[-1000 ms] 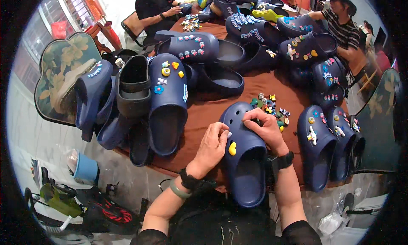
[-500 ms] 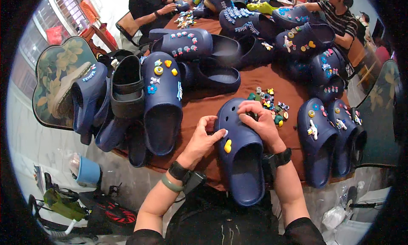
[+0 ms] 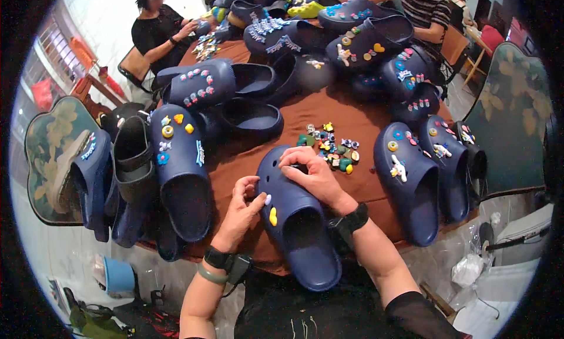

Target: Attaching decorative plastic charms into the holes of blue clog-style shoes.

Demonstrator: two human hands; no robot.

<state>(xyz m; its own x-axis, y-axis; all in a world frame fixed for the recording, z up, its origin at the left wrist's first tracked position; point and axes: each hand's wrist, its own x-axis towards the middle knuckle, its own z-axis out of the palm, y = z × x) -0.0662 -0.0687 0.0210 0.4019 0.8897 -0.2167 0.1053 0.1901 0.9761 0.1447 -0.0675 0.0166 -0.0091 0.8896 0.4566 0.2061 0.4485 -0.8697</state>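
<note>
A dark blue clog lies toe-away at the table's near edge, with round holes and a yellow charm on its left side. My left hand grips the clog's left edge, fingers bent and thumb on the upper. At that thumb's tip is a small pale spot, and I cannot tell whether it is a charm or the nail. Over the right of the toe, my right hand is curled with thumb and fingers together; what they pinch, if anything, is hidden. Just beyond lies a pile of small colourful charms.
Decorated blue clogs stand left and right of me, with more clogs stacked further back. Two people sit across the brown-clothed table. A chair back stands left, and a blue bucket is on the floor.
The whole scene has shifted left in the picture as my view turned. Both hands stay on the same clog, with the right-hand fingers slightly shifted over the toe.
</note>
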